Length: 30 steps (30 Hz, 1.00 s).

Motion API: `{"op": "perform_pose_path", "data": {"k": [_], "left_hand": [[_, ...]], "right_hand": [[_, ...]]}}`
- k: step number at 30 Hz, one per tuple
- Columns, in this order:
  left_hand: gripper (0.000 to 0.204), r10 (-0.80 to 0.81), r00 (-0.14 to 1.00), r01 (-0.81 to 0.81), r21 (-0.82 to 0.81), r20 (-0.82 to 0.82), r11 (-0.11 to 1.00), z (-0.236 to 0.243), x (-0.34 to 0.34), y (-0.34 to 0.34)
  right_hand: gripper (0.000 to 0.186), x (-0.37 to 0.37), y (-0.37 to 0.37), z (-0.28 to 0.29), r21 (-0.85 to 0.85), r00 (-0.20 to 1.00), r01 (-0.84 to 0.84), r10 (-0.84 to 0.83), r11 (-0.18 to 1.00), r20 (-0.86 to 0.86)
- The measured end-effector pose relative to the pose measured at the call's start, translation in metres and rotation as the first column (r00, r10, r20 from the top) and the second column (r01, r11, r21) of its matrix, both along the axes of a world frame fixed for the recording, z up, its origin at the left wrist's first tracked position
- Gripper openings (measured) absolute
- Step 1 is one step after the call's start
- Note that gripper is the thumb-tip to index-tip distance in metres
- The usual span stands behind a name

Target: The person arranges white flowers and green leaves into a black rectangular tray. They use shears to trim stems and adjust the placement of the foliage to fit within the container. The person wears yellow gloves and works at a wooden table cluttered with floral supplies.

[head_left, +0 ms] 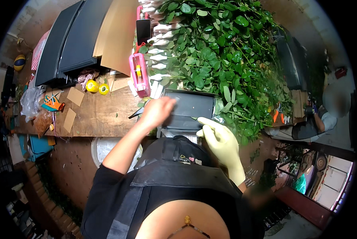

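A black rectangular box or tray-like sheet (pixel 186 106) with a raised rim lies at the table's front edge, before me. Over its left side is my bare left hand (pixel 158 112), the fingers bent together and smeared by motion, so anything in them is hidden. My right hand (pixel 221 140) wears a pale yellow glove at the near right corner of the black surface. Its fingers are curled, with a small green sliver, perhaps leaf, at the fingertips. Beyond lies a big heap of leafy green stems (pixel 222 51), with white-wrapped ends (pixel 158 57) pointing left.
A pink tape dispenser (pixel 140 75) and a phone (pixel 143 32) lie left of the stems. Stacked black sheets (pixel 82 36), brown cardboard (pixel 116 36), yellow tape rolls (pixel 92 86) and orange-handled scissors (pixel 54 104) occupy the left. Another person (pixel 326 119) sits at far right.
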<state>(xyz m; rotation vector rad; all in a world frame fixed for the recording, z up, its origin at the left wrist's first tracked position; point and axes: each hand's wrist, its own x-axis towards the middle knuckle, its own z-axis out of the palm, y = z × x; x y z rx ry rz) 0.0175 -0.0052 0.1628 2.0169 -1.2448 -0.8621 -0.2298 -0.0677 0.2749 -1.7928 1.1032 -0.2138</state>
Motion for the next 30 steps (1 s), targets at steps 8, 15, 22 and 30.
{"op": "perform_pose_path", "data": {"k": [8,15,22,30], "left_hand": [[0.053,-0.29,0.923,0.184,0.373,0.252,0.909,-0.01,-0.008,0.018],[0.039,0.371,0.926,-0.35,-0.213,0.069,0.912,-0.075,0.071,0.038],[0.032,0.524,0.75,-0.576,-0.009,-0.403,0.818,-0.114,0.121,0.012],[0.025,0.452,0.407,-0.487,0.23,-0.794,0.843,-0.022,0.034,0.099]], "right_hand": [[0.029,0.0,-0.001,-0.001,-0.162,0.996,-0.086,0.087,0.983,0.003],[0.031,0.019,0.001,-0.008,0.147,0.997,-0.072,0.066,0.987,0.042],[0.036,0.09,0.014,-0.061,0.389,0.914,-0.334,0.194,0.858,0.358],[0.04,0.184,0.013,-0.121,0.779,0.904,-0.381,0.024,0.498,0.426]]}}
